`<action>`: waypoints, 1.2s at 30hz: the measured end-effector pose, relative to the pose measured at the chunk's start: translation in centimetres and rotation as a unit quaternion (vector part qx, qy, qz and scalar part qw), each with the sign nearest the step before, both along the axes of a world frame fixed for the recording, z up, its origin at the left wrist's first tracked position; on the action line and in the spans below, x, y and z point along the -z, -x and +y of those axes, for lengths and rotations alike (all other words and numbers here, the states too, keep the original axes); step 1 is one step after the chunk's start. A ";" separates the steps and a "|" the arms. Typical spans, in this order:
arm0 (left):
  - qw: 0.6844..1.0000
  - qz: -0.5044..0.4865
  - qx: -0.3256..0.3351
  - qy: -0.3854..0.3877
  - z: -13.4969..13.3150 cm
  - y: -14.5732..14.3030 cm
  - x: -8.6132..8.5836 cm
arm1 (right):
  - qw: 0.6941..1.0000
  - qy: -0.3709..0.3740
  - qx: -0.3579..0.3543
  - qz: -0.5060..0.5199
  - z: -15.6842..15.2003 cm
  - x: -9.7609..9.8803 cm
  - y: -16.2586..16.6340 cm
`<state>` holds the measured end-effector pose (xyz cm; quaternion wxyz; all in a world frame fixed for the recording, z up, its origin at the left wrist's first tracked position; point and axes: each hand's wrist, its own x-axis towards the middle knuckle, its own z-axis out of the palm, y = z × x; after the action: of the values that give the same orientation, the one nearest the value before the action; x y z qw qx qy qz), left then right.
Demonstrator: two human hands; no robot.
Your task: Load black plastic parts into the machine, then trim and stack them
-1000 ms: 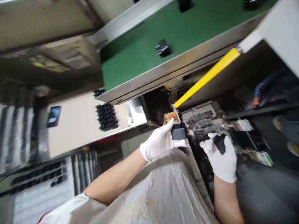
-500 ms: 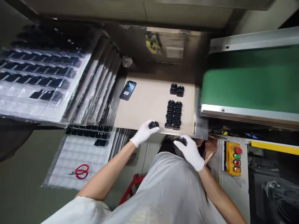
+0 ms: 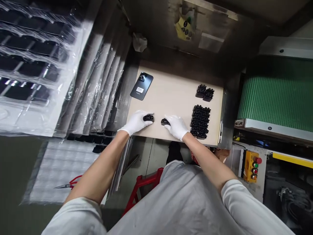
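Observation:
My left hand (image 3: 138,122), in a white glove, is closed around a small black part (image 3: 148,118) over the front left of the beige board (image 3: 168,94). My right hand (image 3: 176,126), gloved too, grips another small black part (image 3: 165,121) close by, with a short gap between the two parts. Whether they rest on the board I cannot tell. To the right of my right hand stand two columns of black parts (image 3: 200,120) packed together. Behind them are a few more black parts (image 3: 204,92) in a small group.
A phone (image 3: 142,86) lies at the board's back left. Bagged trays (image 3: 93,75) of dark parts are stacked at left. Red-handled scissors (image 3: 73,182) lie on a lower tray. A green conveyor belt (image 3: 266,94) and a yellow button box (image 3: 251,166) stand at right.
Both hands have moved onto the board with their black parts, my right hand coming up and left from beyond the front edge. The camera view has shifted and turned.

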<state>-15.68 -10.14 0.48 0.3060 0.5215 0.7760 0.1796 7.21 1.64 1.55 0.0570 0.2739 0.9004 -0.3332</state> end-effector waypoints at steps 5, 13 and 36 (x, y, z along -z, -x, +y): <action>0.986 0.065 -0.112 -0.102 -2.1 -7.1 -3.3 | 0.991 -0.050 0.088 0.087 -1.4 -2.2 -7.8; 0.987 0.077 0.136 -0.036 2.3 -25.1 -0.8 | 0.957 -0.170 0.211 -0.101 -2.9 0.1 -20.5; 0.689 -0.633 -0.297 0.194 -1.0 -39.2 -10.1 | 0.246 0.594 0.538 0.545 -14.9 -4.7 -38.5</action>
<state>23.55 -11.13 10.55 0.7496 -0.0443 0.5304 0.3934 45.70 -13.25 6.21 -0.4931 0.3364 -0.0925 -0.7969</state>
